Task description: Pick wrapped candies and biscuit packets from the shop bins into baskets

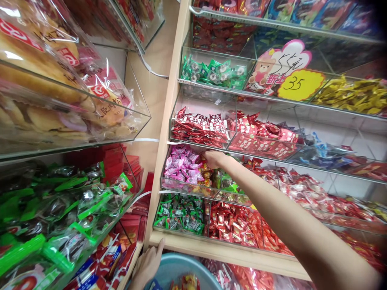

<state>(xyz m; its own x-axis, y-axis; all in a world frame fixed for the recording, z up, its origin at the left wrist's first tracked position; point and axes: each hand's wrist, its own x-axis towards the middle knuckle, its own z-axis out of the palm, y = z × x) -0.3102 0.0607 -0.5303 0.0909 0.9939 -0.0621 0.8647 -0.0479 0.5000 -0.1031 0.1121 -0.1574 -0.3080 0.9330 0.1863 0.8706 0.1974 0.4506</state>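
"Head view: how does the right hand (213,159) sit?"

"It reaches over the front edge of the clear tray (178,184), at the gold-wrapped sweets (207,177); the fingertips are hidden and blurred, so I cannot tell whether the grip is wide, narrow or holding a sweet."

"Where do those gold sweets lie?"

"Near the tray's left end, between the pink-wrapped sweets (183,165) in its left corner and the green-wrapped sweets (231,183) farther right."

"Any room about the wrist?"

"Little above; the lower edge of the next shelf, bearing red-and-white packets (202,129), runs just over the hand; the forearm (281,213) slants to the lower right through the open space before the shelves; on the left, the wooden post (172,80) stands beside the tray's corner."

"And the left hand (148,262)?"

"Low, by the left rim of the blue basin (181,262); its index finger points up at the left end of the wooden ledge (229,249); whether it grips anything, I cannot tell; gold-and-red wrapped pieces (190,282) lie in the basin, with bare wall showing toward its far rim."
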